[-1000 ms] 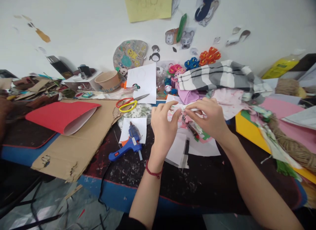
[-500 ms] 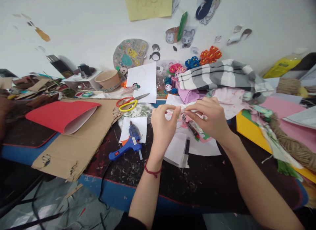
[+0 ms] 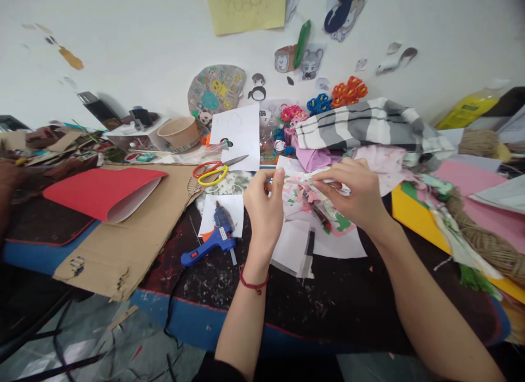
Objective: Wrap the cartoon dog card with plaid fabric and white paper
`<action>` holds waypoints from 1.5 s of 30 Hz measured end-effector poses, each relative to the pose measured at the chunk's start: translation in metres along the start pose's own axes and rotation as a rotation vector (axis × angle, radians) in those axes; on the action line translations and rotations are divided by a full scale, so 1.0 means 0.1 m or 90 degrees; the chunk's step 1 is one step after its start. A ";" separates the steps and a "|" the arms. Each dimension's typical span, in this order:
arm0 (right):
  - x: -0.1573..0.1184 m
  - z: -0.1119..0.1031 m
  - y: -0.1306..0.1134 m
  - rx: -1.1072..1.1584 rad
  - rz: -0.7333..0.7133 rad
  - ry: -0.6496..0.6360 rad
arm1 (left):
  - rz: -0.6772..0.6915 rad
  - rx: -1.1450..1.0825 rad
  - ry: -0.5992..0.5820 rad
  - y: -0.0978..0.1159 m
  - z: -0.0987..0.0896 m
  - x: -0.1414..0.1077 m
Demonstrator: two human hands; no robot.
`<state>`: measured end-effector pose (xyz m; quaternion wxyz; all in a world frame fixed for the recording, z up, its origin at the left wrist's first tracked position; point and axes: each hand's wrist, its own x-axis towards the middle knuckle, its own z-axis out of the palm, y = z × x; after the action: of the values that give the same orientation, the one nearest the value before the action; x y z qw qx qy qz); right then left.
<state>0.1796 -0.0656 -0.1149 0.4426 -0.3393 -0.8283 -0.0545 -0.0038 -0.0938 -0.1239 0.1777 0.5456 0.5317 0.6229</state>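
Note:
My left hand (image 3: 264, 207), with a red cord bracelet (image 3: 254, 285) on its wrist, is raised over the desk with thumb and fingers pinched together. What it holds, if anything, is hidden. To the right, my right hand (image 3: 355, 193) pinches at its fingertips; a whitish bit there is too small to make out. A gap separates the two hands. Beneath them, pink and green paper scraps (image 3: 341, 223) and a dark, red-tipped tool (image 3: 320, 215) lie on white paper (image 3: 348, 249). Left of my left hand rests a blue hot glue gun (image 3: 219, 237) on a small white sheet.
Yellow-and-red-handled scissors (image 3: 213, 174) lie behind the glue gun. A red paper folder (image 3: 104, 193) rests on cardboard (image 3: 123, 250) at left. Plaid cloth (image 3: 365, 127) is heaped behind my right hand; twine (image 3: 488, 237) lies at right. Another person's hand (image 3: 9, 179) shows at the left edge.
My hands, close together before, have drawn apart: the left went left and the right slightly right. More of the pink and green scraps now shows between them.

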 end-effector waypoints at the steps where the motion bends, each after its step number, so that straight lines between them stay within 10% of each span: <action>1: 0.00 0.00 0.00 0.002 -0.004 0.001 | 0.017 0.013 -0.028 0.01 0.01 0.00; 7: 0.01 0.00 -0.02 0.003 -0.009 -0.014 | -0.024 -0.046 -0.137 0.02 0.00 -0.01; 26: 0.01 0.01 -0.06 0.027 -0.025 -0.025 | -0.287 -0.386 -0.021 -0.13 0.01 0.06; 32: 0.01 -0.04 -0.01 0.034 0.009 0.010 | -0.198 -0.274 0.026 -0.09 -0.03 0.07; 40: 0.01 -0.07 -0.01 0.000 -0.014 0.018 | 0.013 0.228 0.064 -0.09 -0.07 0.02; 45: 0.01 -0.07 -0.01 -0.063 -0.048 0.038 | 0.014 0.239 0.052 -0.08 -0.08 0.02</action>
<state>0.1835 -0.0685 -0.1103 0.4472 -0.3274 -0.8234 -0.1219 -0.0142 -0.0926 -0.1284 0.0439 0.5493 0.6392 0.5364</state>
